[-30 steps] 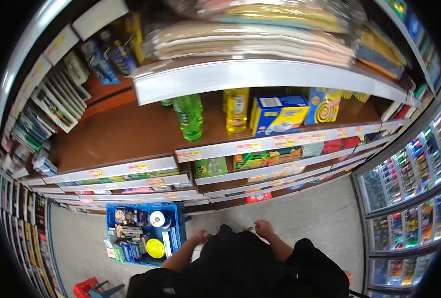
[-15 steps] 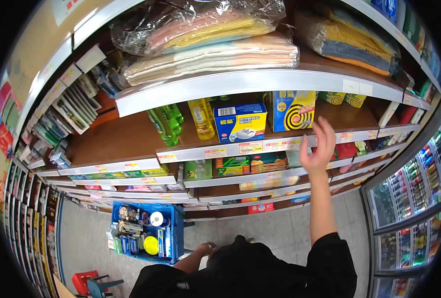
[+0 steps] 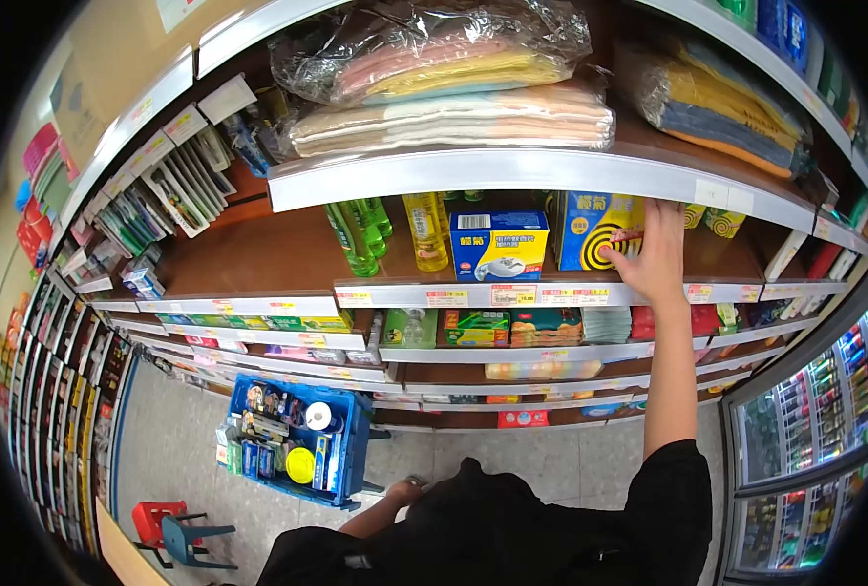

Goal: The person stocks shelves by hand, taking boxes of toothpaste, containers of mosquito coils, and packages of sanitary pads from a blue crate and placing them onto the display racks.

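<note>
My right hand (image 3: 656, 256) is on the shelf at the right side of a blue and yellow box with a black spiral (image 3: 585, 234); its thumb lies over the box front and the other fingers reach back along the side. Left of that box stands a smaller blue and yellow box (image 3: 499, 246). Further left are a yellow bottle (image 3: 425, 232) and green bottles (image 3: 354, 239). My left hand (image 3: 404, 491) is low beside my body, far from the shelf, and its fingers are too small to make out.
Above, a white-edged shelf (image 3: 512, 174) holds bagged folded cloths (image 3: 453, 122). On the floor at lower left stands a blue crate (image 3: 358, 444) with packages, near red and teal stools (image 3: 194, 537). A glass-door cooler (image 3: 810, 400) is at the right.
My right hand has moved from in front of the shelf edge to the spiral box's side, with the thumb now on its front. The view has shifted slightly.
</note>
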`<state>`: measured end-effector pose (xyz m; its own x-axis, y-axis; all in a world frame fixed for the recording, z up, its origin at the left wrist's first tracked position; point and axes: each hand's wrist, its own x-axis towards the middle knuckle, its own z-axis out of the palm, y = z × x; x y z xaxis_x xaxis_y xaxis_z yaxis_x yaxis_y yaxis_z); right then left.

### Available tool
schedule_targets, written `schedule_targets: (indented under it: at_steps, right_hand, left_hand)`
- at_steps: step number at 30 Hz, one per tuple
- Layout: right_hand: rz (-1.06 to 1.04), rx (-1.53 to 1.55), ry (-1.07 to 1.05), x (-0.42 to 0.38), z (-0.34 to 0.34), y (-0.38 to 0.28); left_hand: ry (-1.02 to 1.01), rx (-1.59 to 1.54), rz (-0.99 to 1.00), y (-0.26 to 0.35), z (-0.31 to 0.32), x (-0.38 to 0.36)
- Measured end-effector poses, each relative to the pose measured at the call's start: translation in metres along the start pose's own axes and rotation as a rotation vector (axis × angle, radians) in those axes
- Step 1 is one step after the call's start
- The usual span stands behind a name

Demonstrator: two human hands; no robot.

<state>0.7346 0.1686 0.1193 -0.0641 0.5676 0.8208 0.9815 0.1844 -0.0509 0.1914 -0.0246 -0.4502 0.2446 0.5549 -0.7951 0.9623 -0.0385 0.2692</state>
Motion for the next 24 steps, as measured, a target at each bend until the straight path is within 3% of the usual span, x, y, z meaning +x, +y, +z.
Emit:
schedule_targets:
  at_steps: [2,6,11,12,18,21,24]
  right_hand:
    - [0.028,-0.033,-0.007,0.002,-0.007,-0.003]
    - [0.066,0.009,-0.023,0.005,-0.026,-0.006]
    - [-0.003,0.134,-0.002,-0.003,-0.042,-0.001]
    - [0.052,0.163,0.045,-0.007,-0.043,-0.006]
    - [-0.101,0.179,0.337,-0.057,-0.043,-0.004]
    - [-0.122,0.229,0.488,-0.097,-0.046,-0.029]
    - [-0.167,0.426,0.494,-0.127,-0.044,-0.084]
  left_hand:
    - [-0.011,0.041,-0.052,-0.008,0.001,-0.001]
    - [-0.021,0.135,0.051,-0.017,0.000,-0.008]
    - [0.038,-0.009,-0.044,-0.039,0.016,0.025]
    - [0.039,-0.026,-0.052,-0.042,0.017,0.028]
    - [0.023,0.180,0.150,-0.055,0.013,0.046]
    - [0.097,-0.135,0.020,-0.028,-0.017,0.007]
    - [0.093,-0.163,0.092,-0.030,-0.026,0.009]
